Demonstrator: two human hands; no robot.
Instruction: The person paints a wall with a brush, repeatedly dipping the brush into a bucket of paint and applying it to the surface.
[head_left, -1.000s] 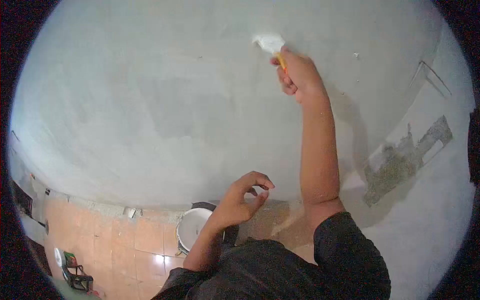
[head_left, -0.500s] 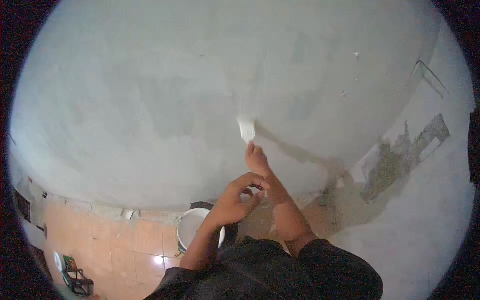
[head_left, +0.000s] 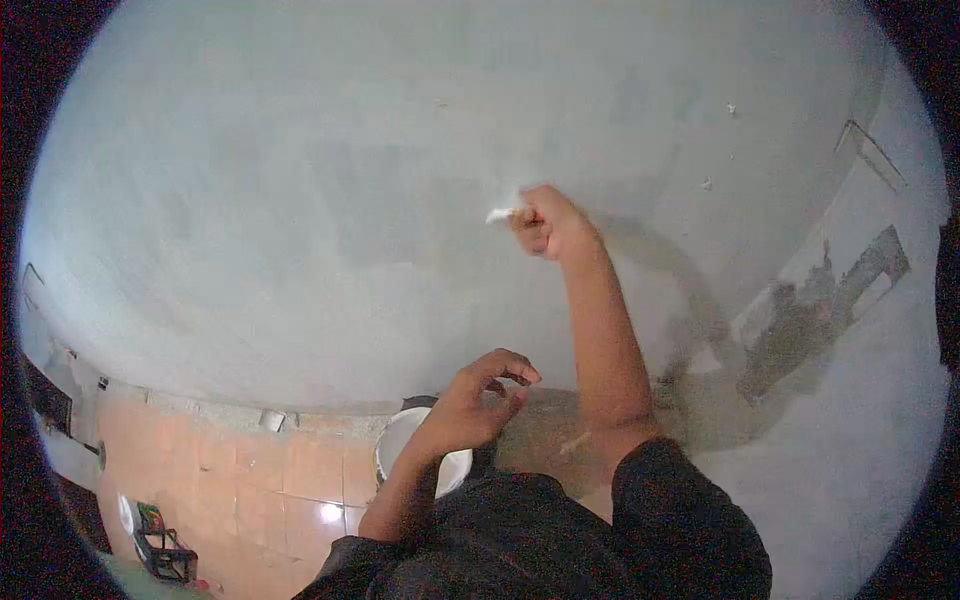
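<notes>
A small white-ended hand tool (head_left: 499, 215) is gripped in the right hand (head_left: 550, 222), fingers closed around it, before a smooth pale-grey wall (head_left: 300, 180); whether the wall is touched cannot be told. Below, the left hand (head_left: 475, 405) is held half open and empty, fingers curved. A round white bucket (head_left: 398, 440) is partly hidden by the left forearm (head_left: 402, 490), near orange floor tiles (head_left: 255, 470).
</notes>
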